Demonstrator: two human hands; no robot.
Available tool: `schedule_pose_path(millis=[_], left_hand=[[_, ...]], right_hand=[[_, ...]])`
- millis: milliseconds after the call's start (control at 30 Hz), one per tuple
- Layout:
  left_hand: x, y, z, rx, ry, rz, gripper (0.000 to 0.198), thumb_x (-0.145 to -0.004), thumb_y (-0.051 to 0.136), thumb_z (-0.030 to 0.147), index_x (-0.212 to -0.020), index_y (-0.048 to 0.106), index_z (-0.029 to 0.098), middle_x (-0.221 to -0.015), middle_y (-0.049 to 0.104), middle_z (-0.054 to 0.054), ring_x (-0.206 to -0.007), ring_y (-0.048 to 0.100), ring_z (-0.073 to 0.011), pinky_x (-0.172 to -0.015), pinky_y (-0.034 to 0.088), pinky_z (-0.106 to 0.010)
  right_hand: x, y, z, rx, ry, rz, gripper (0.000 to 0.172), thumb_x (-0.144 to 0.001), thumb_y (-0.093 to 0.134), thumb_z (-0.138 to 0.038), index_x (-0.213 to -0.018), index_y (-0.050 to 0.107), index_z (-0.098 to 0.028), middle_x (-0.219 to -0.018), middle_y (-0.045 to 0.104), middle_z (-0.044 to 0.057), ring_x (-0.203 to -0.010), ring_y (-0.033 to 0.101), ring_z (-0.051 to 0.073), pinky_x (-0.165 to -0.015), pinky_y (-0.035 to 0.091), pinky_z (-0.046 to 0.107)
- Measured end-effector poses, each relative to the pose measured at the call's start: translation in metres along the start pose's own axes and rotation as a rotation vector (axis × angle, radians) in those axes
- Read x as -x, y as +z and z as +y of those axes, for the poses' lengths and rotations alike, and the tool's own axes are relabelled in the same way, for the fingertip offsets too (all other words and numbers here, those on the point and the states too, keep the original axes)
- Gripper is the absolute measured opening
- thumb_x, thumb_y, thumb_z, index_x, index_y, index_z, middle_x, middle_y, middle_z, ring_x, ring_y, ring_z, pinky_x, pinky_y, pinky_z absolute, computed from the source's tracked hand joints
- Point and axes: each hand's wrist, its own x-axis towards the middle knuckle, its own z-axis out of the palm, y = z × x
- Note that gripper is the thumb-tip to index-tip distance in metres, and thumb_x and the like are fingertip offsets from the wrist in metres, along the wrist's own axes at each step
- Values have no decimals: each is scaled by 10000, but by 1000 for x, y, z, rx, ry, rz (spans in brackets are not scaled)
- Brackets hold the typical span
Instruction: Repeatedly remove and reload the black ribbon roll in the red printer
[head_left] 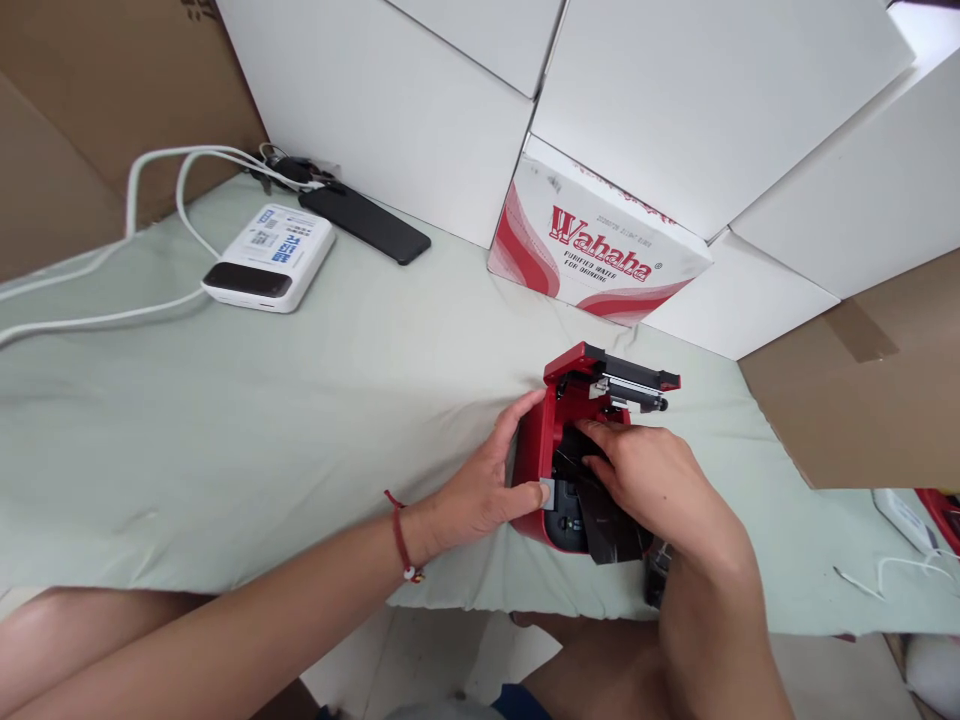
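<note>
Two hands [480, 490] [652, 480], red printer [534, 450], black ribbon [611, 530] inside

A pale green cloth [225, 450] covers the table. At the far left lies a white charging box [270, 258] with a blue label, and white cables [154, 165] loop away from it. A black phone [365, 224] lies just to its right. Plain white cartons [390, 100] line the far side, with a red-and-white Wahaha carton [600, 255] among them. Brown cardboard [870, 390] lies at the right.
</note>
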Motion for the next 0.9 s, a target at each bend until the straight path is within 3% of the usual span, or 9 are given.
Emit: schedule_pose_path(millis=[267,400,467,533,600,667,767,833,900], left_hand=[[-2,-1,-7,-6,57,20,988,-835,807,346,-1683,300,337,-1789,345,-107,-1655,316,-393,-1346,329,-636],[-1,-1,-2,-35,32,23,979,-833,796,306,-1677,302,342,-1783,354,-95,-1666,298,-381,-1379,254,-634],[-1,0,1,-21,31,14,977,-831,798,301,-1673,303,342,-1780,361,-95,-1666,298,-385,-1374,269,-640],[-1,1,4,2,25,3,971,-833,790,290,-1671,303,350,-1780,365,-91,-1675,280,-390,-1358,303,-647],[-1,1,6,12,11,-3,970,-835,787,285,-1671,300,357,-1782,364,-88,-1676,279,-393,-1342,336,-648],[-1,1,6,12,-1,-4,977,-838,798,301,-1672,293,356,-1788,352,-92,-1659,315,-394,-1336,350,-640],[-1,0,7,-1,-5,-4,985,-848,819,344,-1674,283,353,-1788,344,-103,-1635,357,-390,-1341,345,-626],[-1,0,7,-3,-17,-8,1004,-847,827,356,-1680,268,354,-1774,360,-110,-1627,369,-392,-1333,355,-626],[-1,-1,7,8,-28,-14,1011,-846,824,356,-1683,258,352,-1752,392,-117,-1624,373,-397,-1326,363,-635]], right_hand=[[-19,3,-1,0,-26,16,409,-980,595,-160,-1363,717,-240,-1352,751,120,-1142,742,307,-803,499,352],[6,6,12,-253,-70,134,358,-1001,569,-175,-1337,679,-226,-1281,749,103,-1020,743,241,-823,550,340],[33,7,33,-445,-139,207,299,-1053,557,-282,-1325,677,-251,-1183,761,68,-874,720,184,-733,560,297],[60,10,64,-593,-140,263,341,-1065,602,-447,-1358,679,-291,-950,748,16,-674,640,143,-605,532,257],[74,16,98,-671,18,359,434,-1019,676,-520,-1392,677,-296,-1000,781,35,-767,703,172,-622,560,249],[70,26,125,-765,161,391,499,-997,689,-561,-1408,674,-278,-1129,811,70,-901,760,211,-718,612,272],[40,41,137,-811,156,243,463,-982,663,-551,-1289,728,-212,-1183,819,114,-1004,775,256,-860,645,354],[20,49,132,-779,115,112,410,-963,661,-506,-1208,763,-193,-1158,828,116,-982,775,265,-870,645,391],[12,55,128,-741,91,38,435,-960,653,-496,-1253,768,-195,-1196,824,112,-933,764,249,-861,637,402]])
